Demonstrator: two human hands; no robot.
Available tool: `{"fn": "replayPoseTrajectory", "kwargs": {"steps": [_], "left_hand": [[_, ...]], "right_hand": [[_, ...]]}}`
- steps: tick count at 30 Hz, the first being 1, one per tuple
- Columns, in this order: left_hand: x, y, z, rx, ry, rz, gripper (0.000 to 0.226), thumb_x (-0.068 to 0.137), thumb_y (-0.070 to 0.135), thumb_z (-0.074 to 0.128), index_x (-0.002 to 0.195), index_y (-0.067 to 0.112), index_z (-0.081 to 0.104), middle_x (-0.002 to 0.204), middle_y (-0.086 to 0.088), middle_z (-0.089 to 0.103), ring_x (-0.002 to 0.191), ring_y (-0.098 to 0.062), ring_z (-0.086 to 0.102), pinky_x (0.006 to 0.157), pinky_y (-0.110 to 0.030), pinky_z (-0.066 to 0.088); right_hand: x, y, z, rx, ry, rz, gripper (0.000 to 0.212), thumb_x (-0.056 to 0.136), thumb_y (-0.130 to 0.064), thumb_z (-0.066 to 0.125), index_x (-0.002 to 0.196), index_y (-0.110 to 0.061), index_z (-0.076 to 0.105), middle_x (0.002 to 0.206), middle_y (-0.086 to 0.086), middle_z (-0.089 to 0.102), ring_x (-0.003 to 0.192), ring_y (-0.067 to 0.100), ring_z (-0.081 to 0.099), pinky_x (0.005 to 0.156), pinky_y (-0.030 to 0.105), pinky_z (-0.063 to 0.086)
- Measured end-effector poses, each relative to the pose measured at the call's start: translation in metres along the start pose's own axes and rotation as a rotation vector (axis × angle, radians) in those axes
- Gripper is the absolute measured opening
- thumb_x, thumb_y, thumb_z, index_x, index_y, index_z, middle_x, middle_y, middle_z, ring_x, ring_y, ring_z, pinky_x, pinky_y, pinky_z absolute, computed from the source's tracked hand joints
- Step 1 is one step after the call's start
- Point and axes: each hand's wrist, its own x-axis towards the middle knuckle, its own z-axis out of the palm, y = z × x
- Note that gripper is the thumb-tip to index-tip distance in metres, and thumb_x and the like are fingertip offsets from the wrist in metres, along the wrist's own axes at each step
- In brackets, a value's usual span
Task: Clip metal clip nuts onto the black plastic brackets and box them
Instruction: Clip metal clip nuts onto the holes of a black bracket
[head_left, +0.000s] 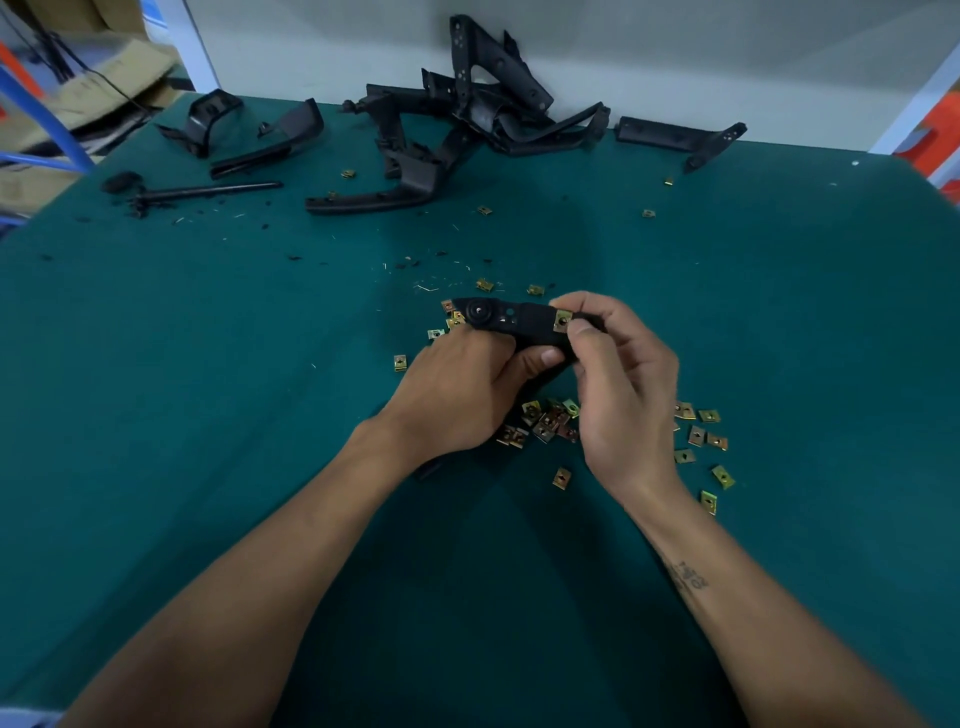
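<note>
You've got one bracket (519, 325) in hand at mid-table, and a nut (563, 320) sits on its right end; whether it's fully seated, I can't tell. Plenty left by the look of it: a pile of brackets (467, 114) waits at twelve o'clock, loose nuts (698, 436) lie scattered at four o'clock, and no box is in sight. Your left hand (462, 395) is curled round the bracket from below, thumb up on its near edge. Your right hand (618, 384) arches over, thumb and forefinger pinching the nut.

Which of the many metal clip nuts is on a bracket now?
The clip nut pinched by the right hand on the held bracket; the others lie loose on the table.
</note>
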Motion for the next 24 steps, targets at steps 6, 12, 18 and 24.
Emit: {"fn": "replayPoseTrajectory", "kwargs": {"steps": [6, 12, 18, 24], "left_hand": [[0.002, -0.003, 0.001, -0.067, 0.001, -0.044, 0.054, 0.099, 0.059, 0.037, 0.077, 0.013, 0.055, 0.072, -0.001, 0.059, 0.068, -0.024, 0.057, 0.06, -0.038, 0.045], [0.005, -0.009, 0.004, -0.198, 0.089, -0.093, 0.054, 0.104, 0.049, 0.047, 0.059, 0.019, 0.042, 0.051, 0.007, 0.043, 0.049, -0.012, 0.043, 0.046, -0.03, 0.036], [0.004, -0.01, 0.006, -0.131, 0.078, -0.104, 0.059, 0.1, 0.057, 0.049, 0.055, 0.022, 0.036, 0.046, 0.007, 0.041, 0.044, -0.01, 0.041, 0.042, -0.028, 0.024], [0.002, -0.008, 0.007, -0.006, 0.061, -0.114, 0.061, 0.097, 0.064, 0.047, 0.055, 0.023, 0.033, 0.05, 0.009, 0.035, 0.044, -0.008, 0.035, 0.047, -0.028, 0.019]], "right_hand": [[0.006, -0.01, -0.01, -0.143, -0.067, -0.12, 0.03, 0.099, -0.033, 0.048, 0.107, -0.019, 0.073, 0.081, -0.006, 0.069, 0.069, 0.017, 0.058, 0.063, 0.027, 0.042], [0.027, -0.006, -0.052, -0.468, -0.111, -0.067, 0.019, 0.101, -0.009, 0.06, 0.104, -0.02, 0.075, 0.094, -0.009, 0.073, 0.084, 0.003, 0.064, 0.073, 0.02, 0.048], [0.024, -0.008, -0.057, -0.866, -0.54, 0.045, 0.013, 0.083, -0.018, 0.081, 0.089, -0.029, 0.077, 0.081, -0.012, 0.061, 0.076, 0.012, 0.059, 0.069, 0.041, 0.053], [0.022, -0.016, -0.053, -0.979, -0.618, 0.022, 0.011, 0.087, -0.023, 0.078, 0.096, -0.029, 0.074, 0.084, -0.013, 0.058, 0.076, 0.012, 0.058, 0.068, 0.046, 0.054]]}}
